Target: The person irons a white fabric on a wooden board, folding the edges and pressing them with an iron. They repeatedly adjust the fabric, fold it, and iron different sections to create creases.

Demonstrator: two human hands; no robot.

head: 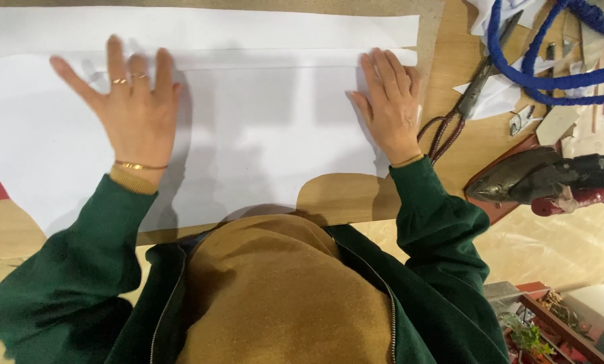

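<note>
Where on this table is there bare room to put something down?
Bare wood shows between the white fabric and the scissors, and below the fabric's curved edge. The right side is crowded: scissors, blue cord, iron.

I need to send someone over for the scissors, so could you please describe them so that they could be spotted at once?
Start from the large white fabric sheet spread on the wooden table. Just past its right edge, beside the right hand pressing flat on it, lie the scissors. They point diagonally towards the blue cord; dark metal blades and handles wrapped in brown cord set them apart from the white scraps nearby.
</note>
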